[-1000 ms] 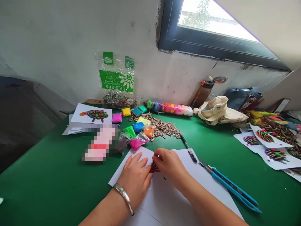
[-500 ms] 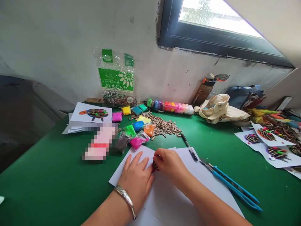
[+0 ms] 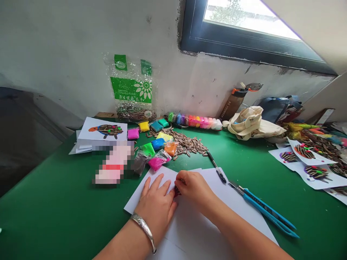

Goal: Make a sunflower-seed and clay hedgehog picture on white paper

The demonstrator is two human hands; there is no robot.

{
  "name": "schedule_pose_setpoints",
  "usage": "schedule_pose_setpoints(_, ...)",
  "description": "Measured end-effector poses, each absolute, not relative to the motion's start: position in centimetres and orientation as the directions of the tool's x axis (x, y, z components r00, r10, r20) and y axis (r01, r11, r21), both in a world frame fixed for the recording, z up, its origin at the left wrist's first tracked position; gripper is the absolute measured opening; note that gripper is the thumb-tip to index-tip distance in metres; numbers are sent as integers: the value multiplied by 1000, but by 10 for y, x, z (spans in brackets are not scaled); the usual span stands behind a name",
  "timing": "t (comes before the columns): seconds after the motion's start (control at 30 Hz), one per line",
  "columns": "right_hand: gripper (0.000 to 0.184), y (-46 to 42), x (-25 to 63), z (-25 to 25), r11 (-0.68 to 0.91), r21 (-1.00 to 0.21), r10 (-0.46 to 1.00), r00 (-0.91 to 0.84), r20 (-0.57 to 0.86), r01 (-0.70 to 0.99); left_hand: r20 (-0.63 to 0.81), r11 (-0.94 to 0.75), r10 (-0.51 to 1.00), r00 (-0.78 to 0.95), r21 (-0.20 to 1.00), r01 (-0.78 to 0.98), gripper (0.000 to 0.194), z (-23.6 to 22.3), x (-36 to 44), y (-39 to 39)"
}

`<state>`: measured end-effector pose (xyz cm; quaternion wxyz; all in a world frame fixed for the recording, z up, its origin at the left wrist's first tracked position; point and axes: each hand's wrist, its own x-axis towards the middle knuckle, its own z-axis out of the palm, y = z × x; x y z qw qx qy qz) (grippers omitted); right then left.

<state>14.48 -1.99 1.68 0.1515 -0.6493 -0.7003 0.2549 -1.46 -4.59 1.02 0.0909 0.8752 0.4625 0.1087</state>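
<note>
My right hand point(image 3: 193, 188) is shut on a small dark red piece with striped seeds point(image 3: 177, 191), mostly hidden by its fingers. My left hand point(image 3: 156, 206) lies flat beside it on white paper sheets point(image 3: 230, 207), fingers spread and thumb close to the piece. A silver bangle point(image 3: 143, 231) circles my left wrist. Just beyond the paper lie a black pen point(image 3: 216, 169) and a pile of striped sunflower seeds point(image 3: 187, 143). To the right of my right hand rest blue-handled scissors point(image 3: 267, 211).
Packets of coloured clay point(image 3: 157, 151) lie on the green table point(image 3: 54, 195), behind which are a seed-decorated turtle picture point(image 3: 107, 130) and a seed bag point(image 3: 132, 86). Further seed pictures point(image 3: 316, 173) lie at right. A canvas bag point(image 3: 248, 124) and a bottle point(image 3: 233, 103) stand against the wall.
The whole view has shifted slightly with my head. Both hands stay in nearly the same place on the paper, and my right fingers now cover more of the small piece.
</note>
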Motion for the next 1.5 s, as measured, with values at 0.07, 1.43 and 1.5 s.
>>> schedule_pose_setpoints(0.07,16,-20,145,16,23,-543,987,-105,-121,840,113,-558,828,549,257,789,26,9,-14,-46)
schedule_pose_setpoints(1.43,32,-31,214,31,-301,-950,943,176,-284,83,271,-585,809,521,301,753,29,21,-13,-45)
schedule_pose_setpoints(1.5,29,-30,216,28,-289,-957,948,138,-287,-10,279,-588,807,521,292,754,29,21,-14,-44)
